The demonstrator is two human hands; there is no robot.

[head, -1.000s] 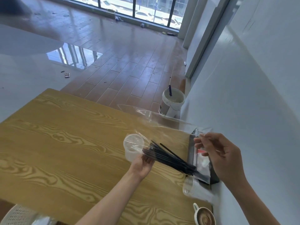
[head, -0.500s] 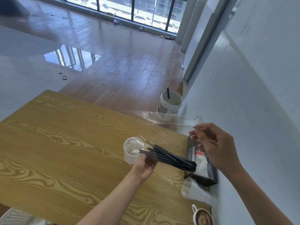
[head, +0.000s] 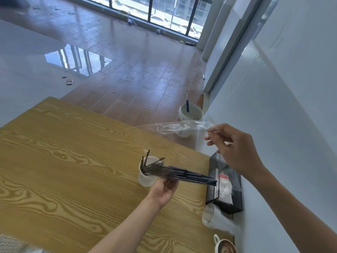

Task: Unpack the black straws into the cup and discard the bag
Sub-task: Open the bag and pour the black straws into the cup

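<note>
- Straws (head: pixel 182 174), black and bunched, lie nearly level in the head view: their far tips fan out over and into the mouth of the cup (head: pixel 147 172), their near ends point toward the wire basket (head: pixel 226 189).
- Left hand (head: pixel 163 190) has its grip pressed around the bundle near its middle, just beside the cup, which stands on the wooden surface (head: pixel 63 161).
- Right hand (head: pixel 235 150) is raised near the wall, its grip pinching one end of the clear bag (head: pixel 175 127); the bag looks empty and trails out over the surface's far edge.
- Step in hand, as I judge it: straws are out of the bag and going into the cup.
- Next move calls for tipping the bundle upright so the ends drop in, without knocking the light cup over.
- Bag is not yet discarded; the bucket (head: pixel 191 114) on the floor may be where it goes, though I cannot tell.
</note>
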